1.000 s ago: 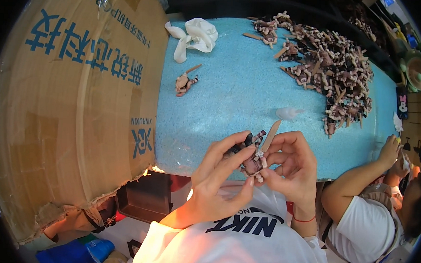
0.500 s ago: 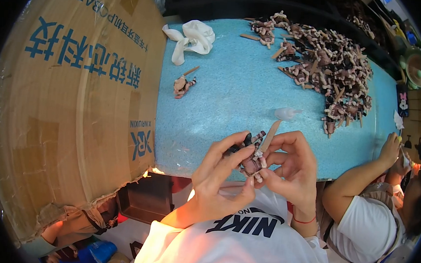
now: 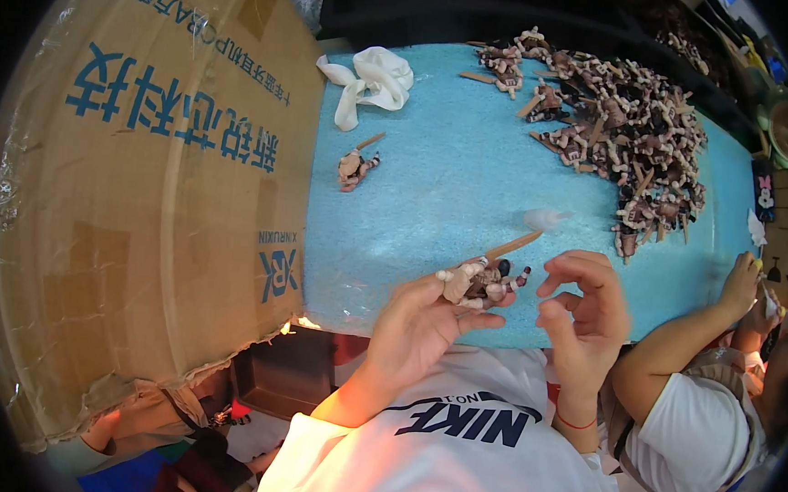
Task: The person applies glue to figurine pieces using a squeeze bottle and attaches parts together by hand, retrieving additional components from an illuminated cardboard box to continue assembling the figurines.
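Observation:
A small painted figurine (image 3: 481, 284), brown and cream with dark parts and a long tan blade-like piece, rests in the fingers of my left hand (image 3: 425, 326) over the near edge of the table. The blade points up and to the right. Just right of it, my right hand (image 3: 587, 314) is raised with curled fingers, thumb and fingertips apart and nothing between them. A small translucent bottle (image 3: 547, 219) lies on the blue table beyond the blade's tip. One similar figurine (image 3: 357, 168) lies alone at the left of the table.
A large cardboard box (image 3: 179, 185) walls off the left side. On the blue table (image 3: 446, 158) are a crumpled white cloth (image 3: 375, 80) at the far left and a heap of figurines (image 3: 630, 144) at the far right. Another person's arm (image 3: 680, 335) works close on the right.
The figurine has turned over in my left hand, its blade now leaning further right. My right hand has let go of it and drawn away to the right.

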Tool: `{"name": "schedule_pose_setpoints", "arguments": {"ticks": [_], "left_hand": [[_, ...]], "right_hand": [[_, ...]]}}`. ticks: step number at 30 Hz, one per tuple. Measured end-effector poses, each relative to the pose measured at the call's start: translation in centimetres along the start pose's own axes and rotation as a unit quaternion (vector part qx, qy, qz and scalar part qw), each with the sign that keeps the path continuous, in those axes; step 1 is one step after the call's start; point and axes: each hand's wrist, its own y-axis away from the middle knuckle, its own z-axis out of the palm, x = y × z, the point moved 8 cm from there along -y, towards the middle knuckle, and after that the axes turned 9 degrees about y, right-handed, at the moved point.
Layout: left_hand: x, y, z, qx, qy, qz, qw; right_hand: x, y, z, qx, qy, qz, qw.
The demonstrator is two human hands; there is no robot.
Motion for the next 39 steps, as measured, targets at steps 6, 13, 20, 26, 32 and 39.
{"name": "schedule_pose_setpoints", "arguments": {"ticks": [6,13,20,26,32,39], "left_hand": [[-1.3,0.4,0.7,-0.004,0.091,-0.054,0.994],[-1.4,0.4,1.6,-0.063,0.147,-0.029,0.987],[-1.4,0.7,1.3,-0.068,0.056,-0.016,0.996],[-0.7,1.0,1.6,-0.046,-0.100,0.046,0.993],[0.8,2.0,2.7,-0.035,-0.346,0.174,0.921],[1.5,2.7,4.3,-0.038,-0.470,0.261,0.842]], "right_hand": [[-2.2,0.4,2.2,-0.036,0.247,-0.129,0.960],[-4.1,0.9,2.9,-0.029,0.286,-0.216,0.933],[-4.3,1.4,2.3,-0.016,0.274,-0.204,0.940],[-2.5,2.0,1.1,-0.035,0.151,-0.128,0.980],[-1.1,1.9,1.7,-0.069,-0.068,-0.013,0.995],[-0.6,1.7,2.9,-0.133,-0.112,-0.006,0.985]]}}
